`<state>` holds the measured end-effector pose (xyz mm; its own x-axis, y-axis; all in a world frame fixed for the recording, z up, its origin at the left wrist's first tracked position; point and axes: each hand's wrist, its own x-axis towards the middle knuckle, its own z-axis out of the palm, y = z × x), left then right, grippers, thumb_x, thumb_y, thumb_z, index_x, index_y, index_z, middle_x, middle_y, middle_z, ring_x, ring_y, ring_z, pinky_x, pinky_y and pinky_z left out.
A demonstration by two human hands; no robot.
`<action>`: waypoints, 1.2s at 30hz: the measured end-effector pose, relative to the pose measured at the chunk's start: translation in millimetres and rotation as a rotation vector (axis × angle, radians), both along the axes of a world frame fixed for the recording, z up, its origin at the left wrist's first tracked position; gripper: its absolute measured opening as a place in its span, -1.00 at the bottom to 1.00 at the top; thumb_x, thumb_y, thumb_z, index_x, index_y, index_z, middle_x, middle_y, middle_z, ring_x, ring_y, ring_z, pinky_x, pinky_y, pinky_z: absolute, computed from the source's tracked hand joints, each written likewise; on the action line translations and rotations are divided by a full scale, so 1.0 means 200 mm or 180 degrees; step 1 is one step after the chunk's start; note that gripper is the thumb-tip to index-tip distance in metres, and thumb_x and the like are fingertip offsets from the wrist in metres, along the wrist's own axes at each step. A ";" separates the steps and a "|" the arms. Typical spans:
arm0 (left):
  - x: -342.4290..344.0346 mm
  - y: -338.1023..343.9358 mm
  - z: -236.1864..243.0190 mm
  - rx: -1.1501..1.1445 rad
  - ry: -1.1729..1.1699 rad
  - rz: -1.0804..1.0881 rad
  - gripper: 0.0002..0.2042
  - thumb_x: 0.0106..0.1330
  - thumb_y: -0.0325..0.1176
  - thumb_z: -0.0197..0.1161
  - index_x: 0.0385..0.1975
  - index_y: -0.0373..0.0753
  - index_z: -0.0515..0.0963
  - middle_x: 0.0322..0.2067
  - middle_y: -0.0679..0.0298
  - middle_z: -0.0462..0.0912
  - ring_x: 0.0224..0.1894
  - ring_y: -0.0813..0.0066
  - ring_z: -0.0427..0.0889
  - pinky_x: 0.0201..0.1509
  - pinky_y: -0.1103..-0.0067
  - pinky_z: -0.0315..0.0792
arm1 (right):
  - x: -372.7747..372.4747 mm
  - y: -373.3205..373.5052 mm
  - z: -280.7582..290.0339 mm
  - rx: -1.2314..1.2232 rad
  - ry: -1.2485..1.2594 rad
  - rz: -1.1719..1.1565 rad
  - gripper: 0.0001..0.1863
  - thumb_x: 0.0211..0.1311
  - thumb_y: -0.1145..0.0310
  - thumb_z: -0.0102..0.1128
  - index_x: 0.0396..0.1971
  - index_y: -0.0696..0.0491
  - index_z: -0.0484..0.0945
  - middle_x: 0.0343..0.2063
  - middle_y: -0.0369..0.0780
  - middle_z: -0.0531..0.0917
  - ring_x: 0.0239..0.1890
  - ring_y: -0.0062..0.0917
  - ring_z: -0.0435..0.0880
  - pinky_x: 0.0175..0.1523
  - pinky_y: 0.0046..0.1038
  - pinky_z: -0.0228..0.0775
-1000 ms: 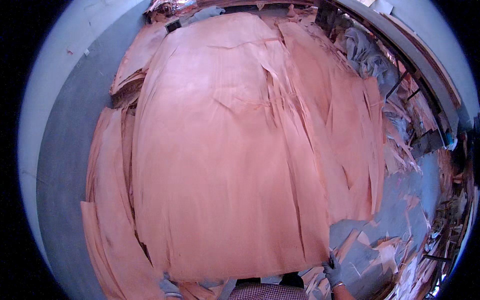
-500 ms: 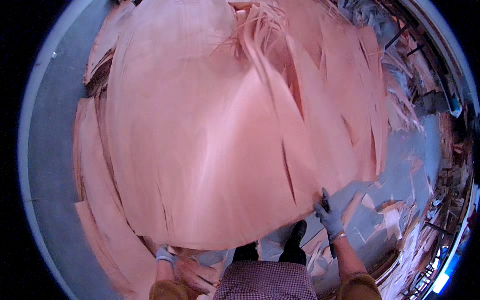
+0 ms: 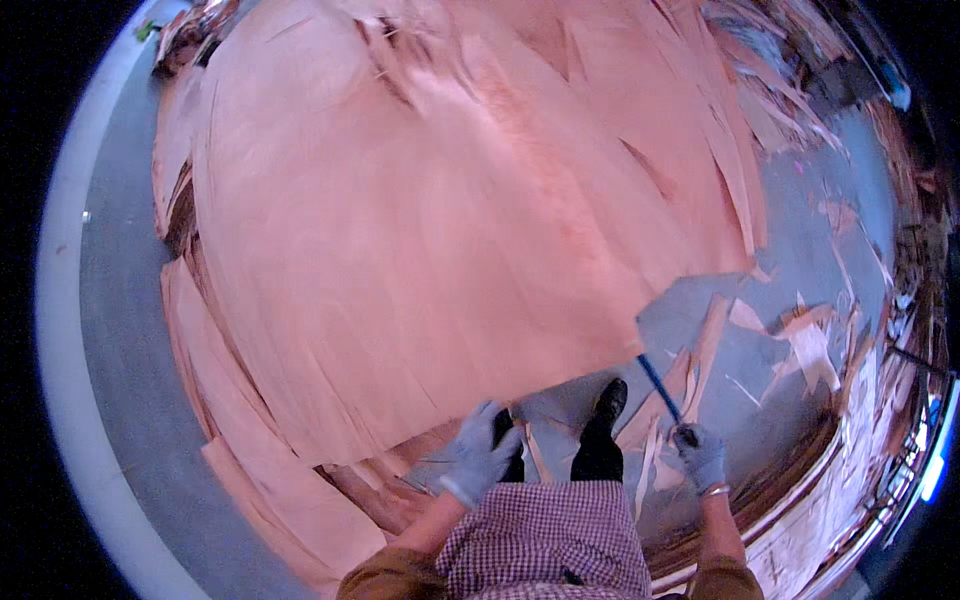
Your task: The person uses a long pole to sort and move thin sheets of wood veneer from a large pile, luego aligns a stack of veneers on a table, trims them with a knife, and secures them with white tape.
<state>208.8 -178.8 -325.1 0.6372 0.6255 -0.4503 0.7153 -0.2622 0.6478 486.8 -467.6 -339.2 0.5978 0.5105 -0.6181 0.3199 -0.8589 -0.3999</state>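
A large pinkish wood veneer sheet (image 3: pixel 400 260) spreads over a stack before me, its near edge slanting across above my feet. My left hand (image 3: pixel 483 455), in a pale grey glove, is just below that edge with fingers apart, holding nothing. In my gloved right hand (image 3: pixel 703 455), farther right, is the end of a thin blue rod (image 3: pixel 657 385). The rod slants up and left to the sheet's near right corner. Whether its tip lies under or against the sheet I cannot tell.
Narrow veneer strips (image 3: pixel 290 490) lie along the left side of the stack. Torn veneer scraps (image 3: pixel 810 345) litter the grey floor (image 3: pixel 690 310) on the right, with a heap of waste beyond. My dark shoe (image 3: pixel 610 400) stands close to the sheet's edge.
My left hand has left the sheet's near left corner and moved right, opening. My right hand has come off the right corner, down and right, with the rod now pointing at the sheet.
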 end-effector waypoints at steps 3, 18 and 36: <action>0.61 -0.03 0.36 0.1185 0.0105 -0.0798 -0.40 0.01 -0.17 0.28 0.08 -0.29 0.34 0.15 -0.17 0.22 0.20 -0.08 0.20 0.26 0.23 0.12 | -0.16 0.06 0.30 0.0270 -0.0121 0.0727 -0.82 0.05 0.24 0.22 -0.46 0.04 0.55 -0.60 -0.12 0.59 -0.54 -0.21 0.59 -0.41 -0.29 0.39; 0.63 0.18 0.80 0.2422 -0.0376 -0.1162 -0.72 0.03 -0.44 0.23 -0.20 -0.21 0.56 -0.19 0.11 0.55 -0.18 0.14 0.52 -0.12 0.39 0.44 | -0.31 -0.01 0.16 0.0818 0.2120 -0.0493 -0.74 0.08 0.29 0.16 -0.29 0.15 0.53 -0.46 -0.14 0.62 -0.44 -0.38 0.58 -0.31 -0.39 0.37; 0.26 0.83 1.97 0.3515 -0.1539 0.0658 -0.78 0.04 -0.65 -0.02 -0.50 -0.29 0.61 -0.32 0.13 0.64 -0.23 0.33 0.61 -0.11 0.54 0.47 | -0.47 0.53 0.72 0.1549 0.3035 -0.1324 -0.83 0.21 0.31 0.11 -0.38 0.12 0.53 -0.66 -0.38 0.45 -0.65 -0.69 0.39 -0.57 -0.62 0.16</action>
